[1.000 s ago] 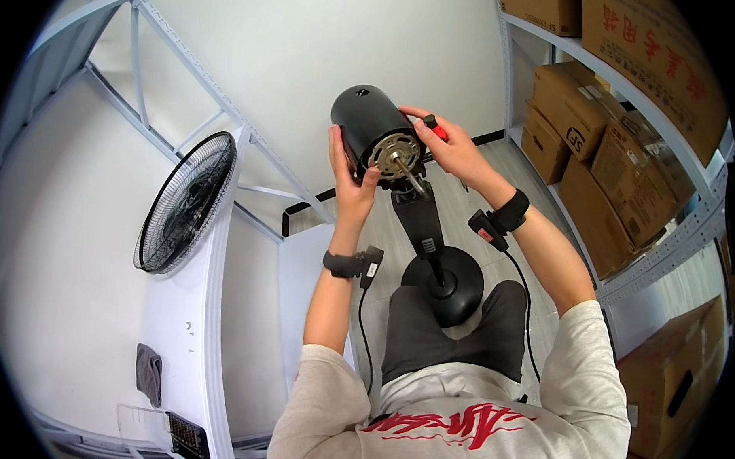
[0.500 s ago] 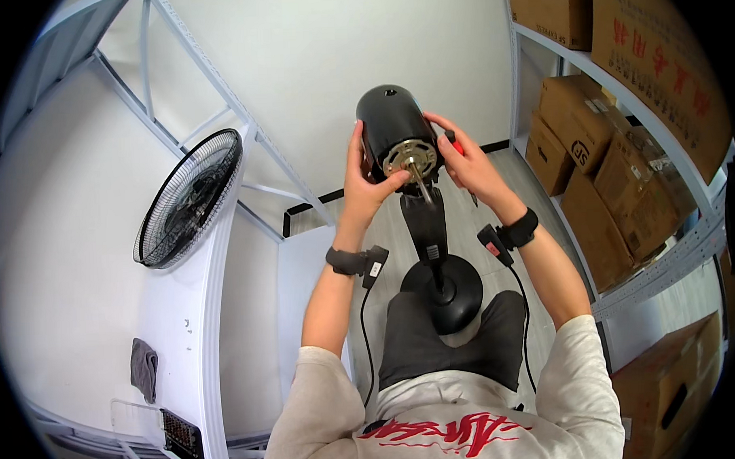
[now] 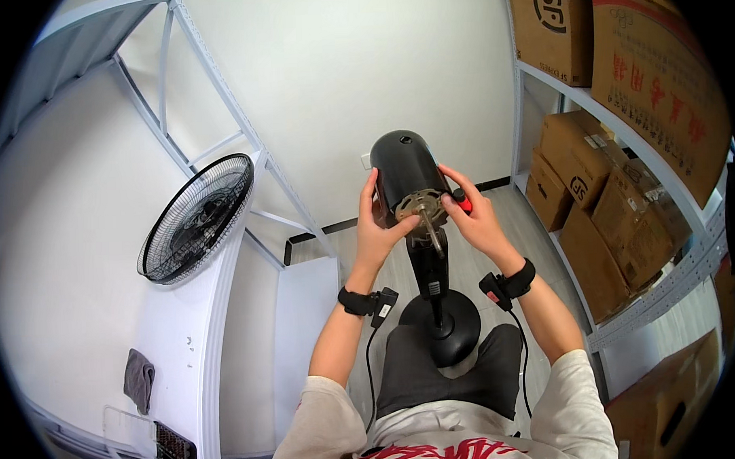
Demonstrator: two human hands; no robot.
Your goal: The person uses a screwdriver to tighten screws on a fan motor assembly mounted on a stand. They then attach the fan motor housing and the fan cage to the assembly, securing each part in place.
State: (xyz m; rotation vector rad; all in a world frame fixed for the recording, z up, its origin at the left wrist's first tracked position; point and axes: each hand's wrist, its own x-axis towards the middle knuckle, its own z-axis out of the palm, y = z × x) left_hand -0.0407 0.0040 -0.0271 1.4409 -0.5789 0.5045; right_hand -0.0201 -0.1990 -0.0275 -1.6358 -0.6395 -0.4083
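Left fingers (image 3: 374, 198): your left hand (image 3: 377, 229) wraps the side of the black motor housing (image 3: 406, 173), fingers closed on it, thumb toward the front plate.
Right fingers (image 3: 456, 182): your right hand (image 3: 479, 221) is closed round a red-handled tool (image 3: 462, 200), probably a screwdriver; its tip is hidden, so contact with the plate cannot be told.
Motor housing: held up in front of you between both hands, metal front plate (image 3: 422, 206) and bare shaft (image 3: 432, 234) facing you.
Stand: black post (image 3: 431, 280) runs down from the housing to the round base (image 3: 440, 328), which rests between your knees.
Risk 1: the tool could slip off its seat if the left grip lets the housing turn.
Risk 2: the base may tip, since only your legs steady it.
Surroundings: fan grille (image 3: 195, 219) lies on the white tabletop (image 3: 189, 349) at your left, well apart; cardboard boxes (image 3: 601, 197) fill the shelves on your right.
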